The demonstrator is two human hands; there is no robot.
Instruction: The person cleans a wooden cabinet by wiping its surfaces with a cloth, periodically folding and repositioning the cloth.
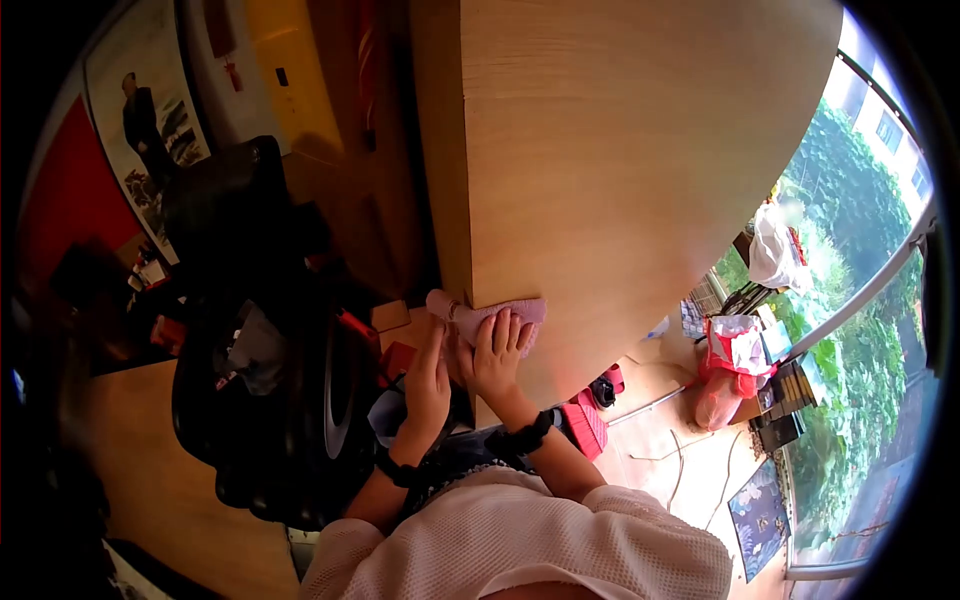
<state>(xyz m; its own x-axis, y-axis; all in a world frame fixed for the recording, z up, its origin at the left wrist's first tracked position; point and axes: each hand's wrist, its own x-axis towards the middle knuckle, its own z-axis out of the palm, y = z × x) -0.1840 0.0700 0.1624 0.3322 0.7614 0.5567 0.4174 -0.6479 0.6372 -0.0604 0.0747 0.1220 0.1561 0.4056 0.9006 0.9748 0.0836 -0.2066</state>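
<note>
A pink cloth (528, 308) is folded around the lower corner edge of a tall light-wood panel (600, 150). My right hand (492, 355) presses the cloth against the panel's broad face, its fingers spread over it. On the narrow side of the corner, my left hand (430, 375) rests against the cloth's left part, its fingers stretched upward. The left palm and whatever lies under it are hidden. Dark bands circle both wrists.
A black chair (270, 400) stands at the left, close to my left arm. Red and white bags (735, 360) and a box of books (785, 395) sit by the window at the right. Pink-red items (585, 425) lie below the panel.
</note>
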